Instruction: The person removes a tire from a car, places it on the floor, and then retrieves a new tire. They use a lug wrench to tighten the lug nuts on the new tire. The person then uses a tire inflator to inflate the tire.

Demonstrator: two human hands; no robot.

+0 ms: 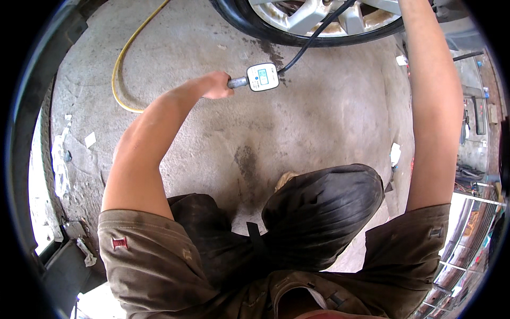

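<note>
**Keep the reading visible**

By the wheel (297, 19), I should leave the black hose (306, 49) unstrained. My remote right hand is beyond view; its grip I cannot tell. My left hand (217, 85) wraps the handle (237, 83) of the gauge (263, 77), near the wheel, screen upward.

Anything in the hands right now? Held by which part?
Left hand: the white, rounded-square digital gauge, held by the metallic-grey cylindrical handle at its left side. Right hand: out of view past the top edge, so can't tell.
</note>
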